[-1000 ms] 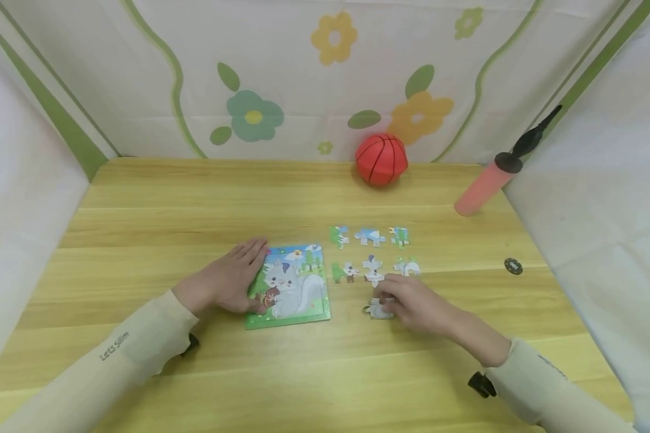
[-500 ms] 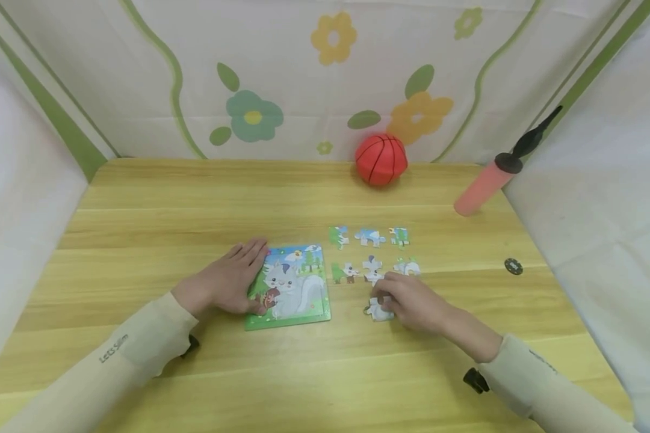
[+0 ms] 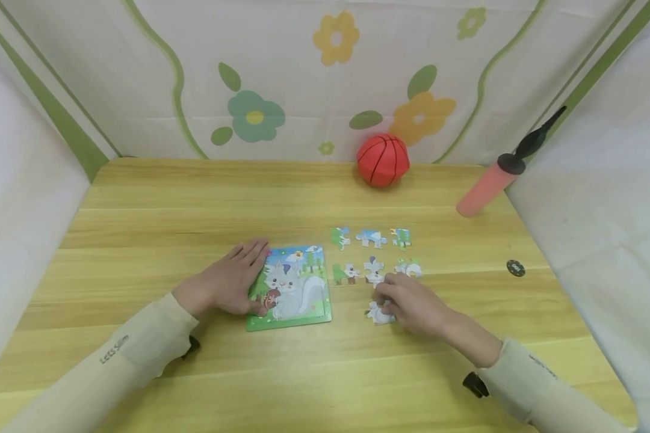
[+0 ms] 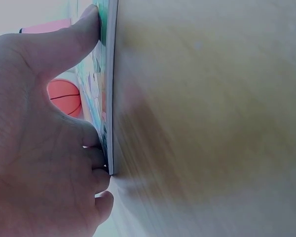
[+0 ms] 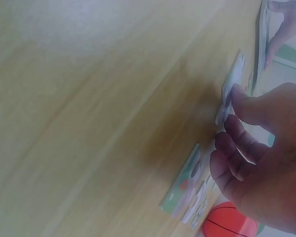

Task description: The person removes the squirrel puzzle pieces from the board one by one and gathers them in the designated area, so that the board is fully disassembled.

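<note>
Your right hand [image 3: 411, 304] pinches the loose puzzle piece [image 3: 378, 313], puzzle board [image 3: 292, 288] just left under your flat left hand [image 3: 227, 282].

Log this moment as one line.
left hand: steadies puzzle board | right hand: pinches puzzle piece | table: loose pieces

Kids' play corner: floral cloth walls [image 3: 303, 78], toy ball [image 3: 383, 160].

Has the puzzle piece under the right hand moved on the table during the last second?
No. The puzzle piece remains right of the puzzle board, below the loose pieces, with the right hand on it.
</note>
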Demonstrator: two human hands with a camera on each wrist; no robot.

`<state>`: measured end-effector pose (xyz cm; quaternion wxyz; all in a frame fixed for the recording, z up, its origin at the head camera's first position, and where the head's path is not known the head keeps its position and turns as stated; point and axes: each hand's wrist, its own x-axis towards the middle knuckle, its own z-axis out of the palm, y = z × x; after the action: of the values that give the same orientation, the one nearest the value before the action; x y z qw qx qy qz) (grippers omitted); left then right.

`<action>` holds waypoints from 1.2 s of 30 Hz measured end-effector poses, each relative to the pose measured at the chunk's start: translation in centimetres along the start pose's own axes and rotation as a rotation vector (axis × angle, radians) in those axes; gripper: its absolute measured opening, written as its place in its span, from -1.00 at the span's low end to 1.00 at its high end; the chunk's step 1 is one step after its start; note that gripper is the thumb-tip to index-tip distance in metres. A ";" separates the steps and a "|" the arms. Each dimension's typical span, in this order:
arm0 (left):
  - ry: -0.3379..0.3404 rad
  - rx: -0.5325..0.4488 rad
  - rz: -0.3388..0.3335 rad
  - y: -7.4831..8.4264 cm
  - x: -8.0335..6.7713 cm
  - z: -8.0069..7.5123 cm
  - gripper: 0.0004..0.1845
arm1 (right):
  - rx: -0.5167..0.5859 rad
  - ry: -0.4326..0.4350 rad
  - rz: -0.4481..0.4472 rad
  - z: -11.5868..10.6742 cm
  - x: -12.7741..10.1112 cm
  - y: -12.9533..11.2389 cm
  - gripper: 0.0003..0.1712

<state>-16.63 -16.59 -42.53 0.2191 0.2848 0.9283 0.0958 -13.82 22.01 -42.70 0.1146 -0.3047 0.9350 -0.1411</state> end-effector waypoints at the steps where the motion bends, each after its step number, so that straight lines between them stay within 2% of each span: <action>1: 0.001 0.001 0.000 0.0 0.0 0.0 0.25 | 0.000 0.000 0.005 0.0 0.0 -0.1 -0.83; 7: 0.005 0.009 -0.002 0.1 -0.1 -0.1 0.27 | -0.044 0.006 0.029 0.2 -0.2 -0.6 -0.80; 12: 0.021 0.034 0.005 0.4 -0.2 -0.1 0.27 | -0.107 0.027 0.002 0.4 -0.2 -0.8 -0.74; 17: 0.045 0.073 0.043 0.9 -0.2 -0.2 0.22 | -0.049 0.105 -0.023 -0.4 0.6 -0.8 -0.74; 22: 0.018 0.060 0.055 1.0 -0.4 -0.2 0.17 | 0.007 0.161 -0.086 -1.5 3.0 -3.0 -0.75; 27: -0.033 -0.008 0.034 0.7 -0.6 -0.2 0.18 | -0.037 0.098 -0.187 -1.3 6.2 -6.9 -0.67; 32: -0.019 -0.035 0.056 0.6 -0.4 -0.2 0.18 | -0.156 -0.026 -0.278 0.0 9.0 -10.7 -0.51; 36: -0.011 -0.061 0.085 0.5 -0.2 -0.2 0.16 | -0.209 -0.062 -0.319 1.6 10.4 -12.5 -0.41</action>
<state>-16.30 -16.33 -42.15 0.2288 0.3176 0.9107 0.1318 -14.79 5.77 -41.38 0.0872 -0.4633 0.8805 -0.0501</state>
